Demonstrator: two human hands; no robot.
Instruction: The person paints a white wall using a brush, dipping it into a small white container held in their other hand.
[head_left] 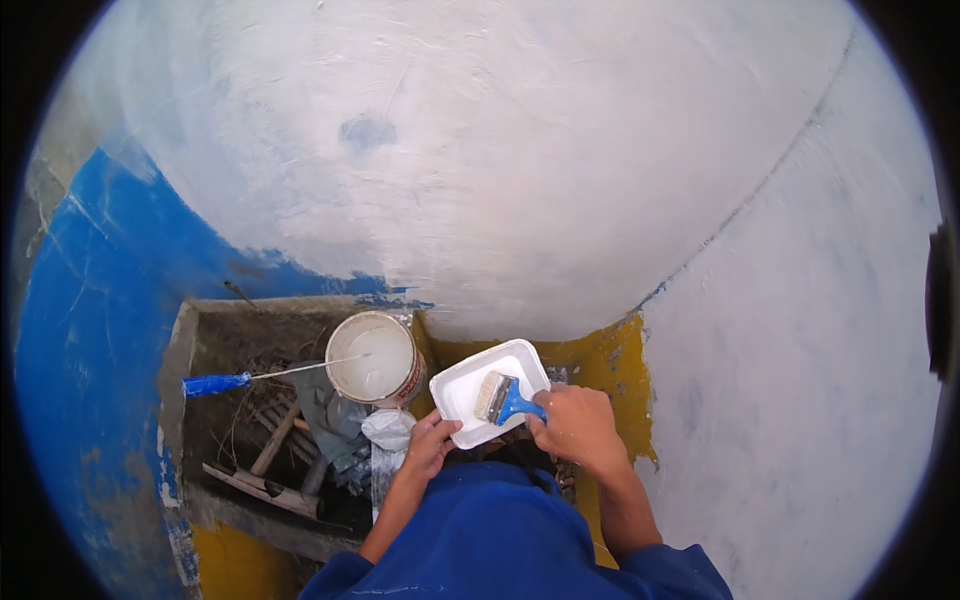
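Observation:
My left hand (431, 444) grips the near left edge of a white paint tray (457, 386), which is held tilted in front of my body. White paint lies in the tray. My right hand (578, 425) is closed round the blue handle of a paintbrush (508, 398). The pale bristles rest over the paint inside the tray. Just left of the tray stands a bucket (370, 362) of whitish paint or liquid. A thin rod with a blue handle (216, 385) reaches into it, its handle sticking out to the left.
Ahead is a wall (480, 180) coated mostly white, with blue (110, 270) at the left and yellow (610, 365) low down. A concrete trough (178, 365) at the left holds sticks, wood pieces and a grey cloth (335, 420). A white plastic bag (388, 428) lies by the bucket.

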